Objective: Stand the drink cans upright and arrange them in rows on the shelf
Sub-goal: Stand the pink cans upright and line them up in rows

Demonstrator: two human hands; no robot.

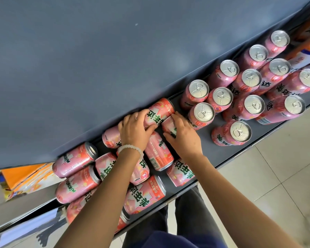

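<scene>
Pink drink cans cover the dark grey shelf. On the right, several cans stand upright in rows, silver tops showing. On the left, several cans lie on their sides in a heap. My left hand, with a pale bead bracelet at the wrist, is closed over a lying can at the back of the shelf. My right hand grips another lying can right beside it, its fingers covering most of that can.
A grey back panel rises behind the shelf. Orange and white packages lie at the far right and on a lower level at the left. Pale floor tiles show below the shelf's front edge.
</scene>
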